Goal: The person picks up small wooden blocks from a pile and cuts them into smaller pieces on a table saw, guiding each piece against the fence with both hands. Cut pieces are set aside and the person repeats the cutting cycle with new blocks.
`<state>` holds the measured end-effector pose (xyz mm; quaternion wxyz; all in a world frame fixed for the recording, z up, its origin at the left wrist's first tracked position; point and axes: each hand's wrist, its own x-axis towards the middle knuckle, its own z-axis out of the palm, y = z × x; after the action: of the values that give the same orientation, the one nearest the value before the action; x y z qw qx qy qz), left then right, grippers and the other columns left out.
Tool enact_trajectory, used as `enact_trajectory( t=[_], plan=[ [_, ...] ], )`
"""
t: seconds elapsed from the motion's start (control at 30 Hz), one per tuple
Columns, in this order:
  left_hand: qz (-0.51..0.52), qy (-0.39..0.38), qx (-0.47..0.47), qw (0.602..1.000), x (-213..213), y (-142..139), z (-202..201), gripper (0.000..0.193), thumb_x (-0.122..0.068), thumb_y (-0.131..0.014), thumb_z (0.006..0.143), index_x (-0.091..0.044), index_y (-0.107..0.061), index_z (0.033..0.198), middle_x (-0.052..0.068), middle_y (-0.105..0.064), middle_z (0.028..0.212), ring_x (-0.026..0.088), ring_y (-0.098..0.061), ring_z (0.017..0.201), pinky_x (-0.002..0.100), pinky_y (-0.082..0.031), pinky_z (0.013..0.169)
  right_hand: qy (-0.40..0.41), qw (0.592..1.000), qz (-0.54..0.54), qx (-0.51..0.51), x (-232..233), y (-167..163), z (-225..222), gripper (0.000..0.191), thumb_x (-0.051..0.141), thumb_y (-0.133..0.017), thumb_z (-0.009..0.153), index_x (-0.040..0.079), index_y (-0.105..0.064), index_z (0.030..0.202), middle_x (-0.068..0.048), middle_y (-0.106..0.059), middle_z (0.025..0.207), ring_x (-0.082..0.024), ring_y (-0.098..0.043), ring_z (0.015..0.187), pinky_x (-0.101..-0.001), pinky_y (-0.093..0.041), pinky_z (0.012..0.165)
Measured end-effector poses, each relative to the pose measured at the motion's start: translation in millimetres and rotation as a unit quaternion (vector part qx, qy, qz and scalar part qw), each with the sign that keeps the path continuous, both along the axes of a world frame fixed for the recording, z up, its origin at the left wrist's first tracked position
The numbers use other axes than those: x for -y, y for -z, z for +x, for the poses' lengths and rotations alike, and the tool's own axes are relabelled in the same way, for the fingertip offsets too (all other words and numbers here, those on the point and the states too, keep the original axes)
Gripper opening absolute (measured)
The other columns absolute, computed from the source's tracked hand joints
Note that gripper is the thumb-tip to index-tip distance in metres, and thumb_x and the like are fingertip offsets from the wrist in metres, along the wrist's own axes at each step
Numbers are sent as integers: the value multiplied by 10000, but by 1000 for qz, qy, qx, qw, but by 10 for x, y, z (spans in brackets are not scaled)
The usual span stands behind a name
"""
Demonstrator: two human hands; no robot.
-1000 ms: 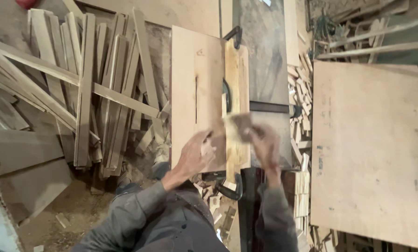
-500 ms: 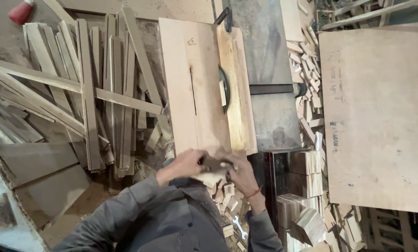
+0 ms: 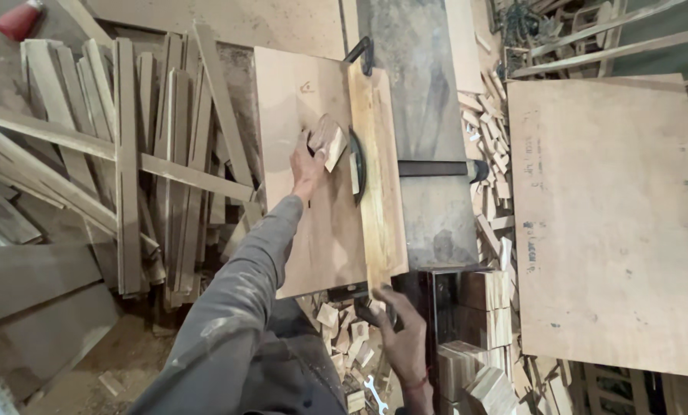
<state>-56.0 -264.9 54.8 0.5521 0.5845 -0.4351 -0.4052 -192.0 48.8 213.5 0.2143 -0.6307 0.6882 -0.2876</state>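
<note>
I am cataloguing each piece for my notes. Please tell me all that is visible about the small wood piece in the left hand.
The small wood block is pale, bare wood, roughly rectangular, tilted with one corner toward the dark saw guard. The left hand grips its near edge and holds it on the light plywood sled, beside the blade slot. Its underside is hidden.

right hand (image 3: 399,338): grip contents hidden | left hand (image 3: 307,163): palm hidden | red object (image 3: 17,18): edge-cut

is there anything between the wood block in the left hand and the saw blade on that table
Nothing visible. The left hand holds the small wood block on the plywood table top, just left of the dark curved blade, with only bare board between them. The right hand is low at the table's near edge.
</note>
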Motion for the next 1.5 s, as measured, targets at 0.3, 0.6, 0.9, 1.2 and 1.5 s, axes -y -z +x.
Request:
enact_trajectory(
  t=[0.3, 0.6, 0.9, 1.2, 1.5],
  plan=[
    [-5, 502, 146, 853, -1226, 225, 178, 700, -101, -723, 779, -112, -618, 1471, 286, -718, 1022, 367, -701, 812, 424, -550, 769, 137, 990, 13, 20, -227, 19, -114, 334, 51, -669, 890, 28, -728, 1218, -122, -738, 1230, -204, -709, 1123, -331, -552, 972],
    [293, 287, -488, 770, -2418, 200, -36, 521, -15, -677, 877, 18, -532, 1376, 111, -695, 1101, 219, -718, 969, 374, -633, 825, 246, 881, 69, 398, 88, 928, -207, 432, 88, -737, 906, -57, -636, 1300, -160, -737, 1191, -231, -699, 1080, -355, -571, 962],
    [-79, 310, 1, 948, -2225, 493, -440, 594, -79, -633, 863, 54, -497, 1426, 321, -650, 1233, 491, -654, 1116, 498, -536, 948, 147, 983, 11, -109, 846, 1148, -776, 207, 114, -793, 830, -15, -767, 990, -209, -769, 909, -249, -767, 837, -351, -591, 748],
    [-10, 368, 25, 929, -2087, 346, -744, 863, -89, -627, 824, 65, -222, 1570, 371, -635, 1081, 539, -618, 1009, 558, -500, 896, 181, 961, 17, -208, 1095, 1189, -609, 212, 201, -830, 779, 26, -762, 879, -175, -754, 822, -345, -729, 747, -432, -551, 689],
    [-10, 388, 13, 921, -2216, 323, -749, 907, -129, -701, 773, 70, -255, 1537, 405, -537, 1320, 562, -553, 1188, 542, -464, 1007, 171, 961, 37, -216, 1161, 1264, -759, 210, 237, -859, 740, 55, -779, 810, -137, -760, 786, -327, -738, 740, -420, -559, 711]
  ],
)
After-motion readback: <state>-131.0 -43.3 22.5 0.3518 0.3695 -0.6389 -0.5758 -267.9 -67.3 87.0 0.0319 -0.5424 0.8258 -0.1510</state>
